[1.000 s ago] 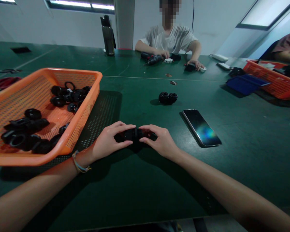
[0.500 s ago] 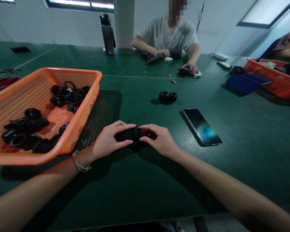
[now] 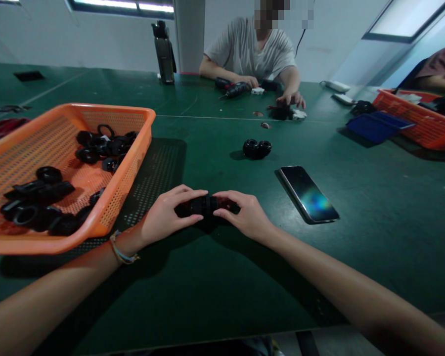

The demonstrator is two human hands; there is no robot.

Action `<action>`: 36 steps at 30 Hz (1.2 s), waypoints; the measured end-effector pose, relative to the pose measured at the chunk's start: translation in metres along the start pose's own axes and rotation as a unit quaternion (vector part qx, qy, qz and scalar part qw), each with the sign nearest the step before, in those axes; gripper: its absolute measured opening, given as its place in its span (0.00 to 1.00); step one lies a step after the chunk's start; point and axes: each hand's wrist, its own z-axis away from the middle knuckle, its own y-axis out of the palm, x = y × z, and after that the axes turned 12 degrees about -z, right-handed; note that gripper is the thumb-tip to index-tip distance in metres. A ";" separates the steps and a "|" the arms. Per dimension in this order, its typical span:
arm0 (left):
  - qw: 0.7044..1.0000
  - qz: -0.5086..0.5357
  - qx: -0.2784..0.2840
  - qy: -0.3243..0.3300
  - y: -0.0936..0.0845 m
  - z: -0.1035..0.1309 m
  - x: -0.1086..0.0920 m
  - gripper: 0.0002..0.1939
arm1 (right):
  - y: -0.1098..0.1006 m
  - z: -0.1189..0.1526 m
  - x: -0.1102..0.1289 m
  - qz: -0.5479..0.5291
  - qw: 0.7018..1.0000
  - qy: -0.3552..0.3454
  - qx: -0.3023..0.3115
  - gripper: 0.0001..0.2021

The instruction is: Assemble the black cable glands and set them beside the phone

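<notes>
Between my two hands, low over the green table (image 3: 222,287), lies a black cylindrical plastic fitting (image 3: 203,204) with a raised ring round its middle. My left hand (image 3: 172,210) grips its left end, thumb in front and fingers behind. The right end is pinched in my right hand (image 3: 244,212), thumb and forefinger close to the ring. Its far ends are dark and partly hidden by my fingers. Beyond my hands, two black round ring-like parts (image 3: 257,148) sit side by side on the table.
To my left stands an orange basket (image 3: 153,118) holding several black fittings (image 3: 40,217). A phone (image 3: 308,194) lies on the right. Farther off are a blue tray (image 3: 380,127), another orange basket (image 3: 422,121), a bottle (image 3: 164,54), a power drill (image 3: 235,90) and a co-worker (image 3: 250,54).
My hands keep the same grip on the black fitting, with hardly any movement. Across the table, the co-worker's hand has lifted slightly off the dark object beneath it.
</notes>
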 end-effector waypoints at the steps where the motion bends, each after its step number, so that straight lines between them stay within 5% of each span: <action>1: 1.000 0.001 0.000 0.000 0.000 0.000 0.000 0.20 | 0.000 0.000 0.000 0.000 1.000 0.002 0.001 0.11; 36: 1.000 -0.005 -0.002 0.009 0.001 0.000 0.001 0.20 | 0.000 -0.001 0.002 0.005 1.000 0.026 0.013 0.09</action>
